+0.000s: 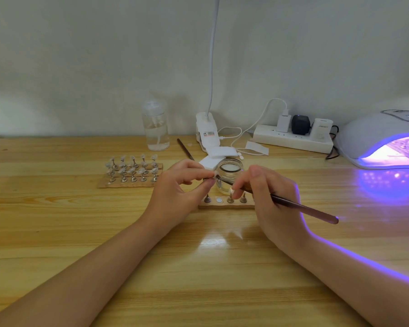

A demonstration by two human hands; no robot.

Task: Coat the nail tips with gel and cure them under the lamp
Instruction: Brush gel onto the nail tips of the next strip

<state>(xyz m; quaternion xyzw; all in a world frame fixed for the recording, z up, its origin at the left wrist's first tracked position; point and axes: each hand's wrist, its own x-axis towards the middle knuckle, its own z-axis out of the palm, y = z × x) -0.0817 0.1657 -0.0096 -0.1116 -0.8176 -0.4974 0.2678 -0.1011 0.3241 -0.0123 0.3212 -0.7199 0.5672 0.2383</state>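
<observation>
Two hands meet over the wooden strip (224, 205): left hand (180, 185) pinches a nail tip (213, 174), right hand (269, 194) grips the brush (293, 204), bristles at the tip. Thin, even strokes would serve best. Behind, gel jar (229, 171); wooden table (80, 220); finished tips (132, 167) left; lit lamp (385, 140) far right; pale wall (104, 55).

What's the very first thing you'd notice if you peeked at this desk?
Probably the white dome-shaped curing lamp at the far right, spilling purple light over the wooden table. Next, mid-table, the left hand pinches a tiny stand while the right hand strokes it with a long dark brush, before a small clear glass jar.
</observation>
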